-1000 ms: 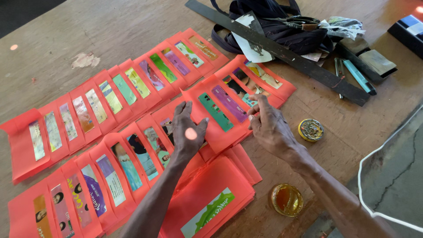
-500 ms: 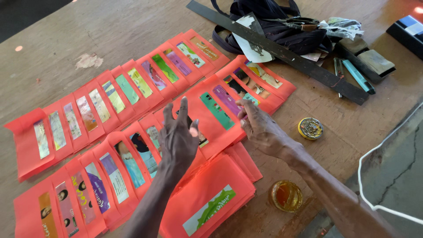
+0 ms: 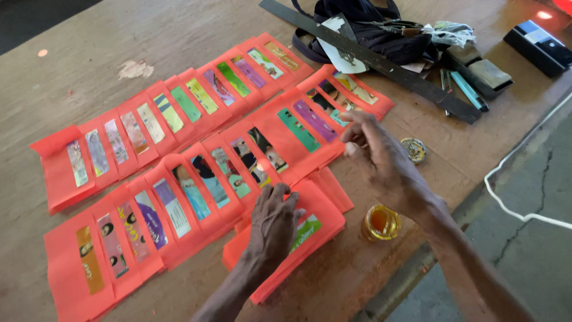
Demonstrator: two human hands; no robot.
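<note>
Two overlapping rows of orange envelopes point(image 3: 179, 128) with picture windows lie spread across a wooden table point(image 3: 77, 36). The left hand point(image 3: 273, 225) lies flat, palm down and fingers loosely spread, on a small stack of envelopes point(image 3: 310, 229) at the near edge, holding nothing. The right hand point(image 3: 381, 158) hovers above the near row, fingers half curled and empty. A jar of yellow liquid point(image 3: 381, 222) stands just beside the stack; a round tin point(image 3: 413, 149) lies near the right hand. A long dark ruler point(image 3: 381, 62) and a bag point(image 3: 369, 27) sit at the far edge.

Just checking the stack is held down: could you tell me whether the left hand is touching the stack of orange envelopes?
Touching: the head view shows the left hand lying flat on the orange stack.
</note>
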